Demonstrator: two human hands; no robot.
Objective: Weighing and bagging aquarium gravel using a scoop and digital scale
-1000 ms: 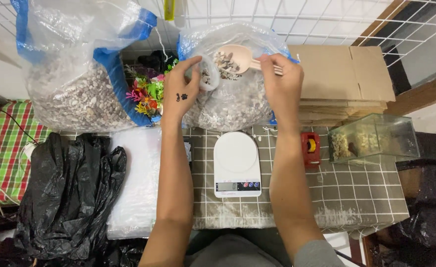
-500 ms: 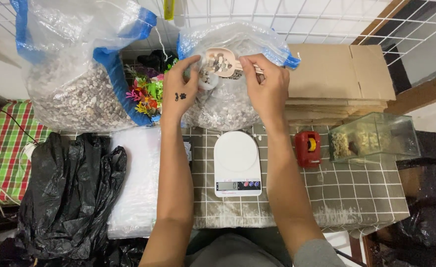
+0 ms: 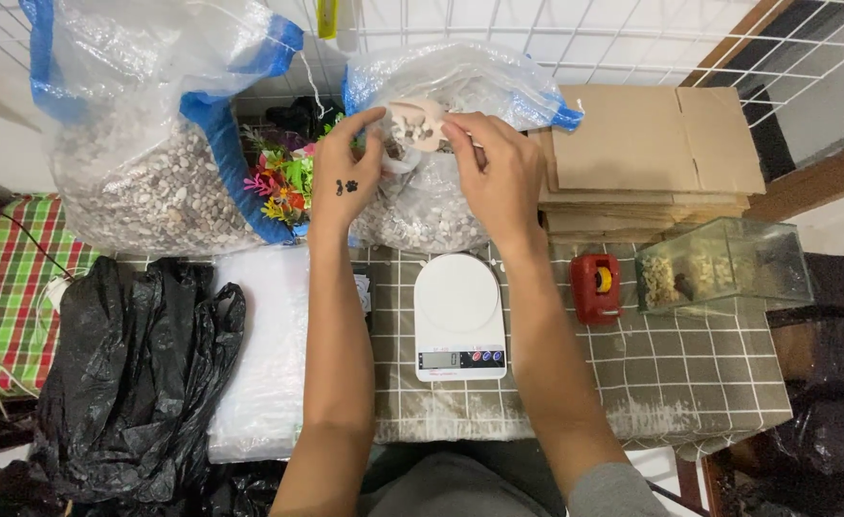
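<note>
Scoop of pebbles (image 3: 414, 123), over open gravel bag (image 3: 441, 191): left hand (image 3: 350, 172) and right hand (image 3: 494, 168) fingers both grasping it; likely needs level carry toward white scale (image 3: 458, 311).

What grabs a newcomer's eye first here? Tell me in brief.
Both hands, left hand and right hand, meet at a scoop of pebbles over the open clear bag at the table's far edge. A white scale sits bare between the forearms, with a bigger pebble sack far left.

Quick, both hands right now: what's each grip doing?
Left hand: grip closed on the small clear bag.
Right hand: grip closed on the scoop of pebbles, tipped at the bag's mouth.
</note>
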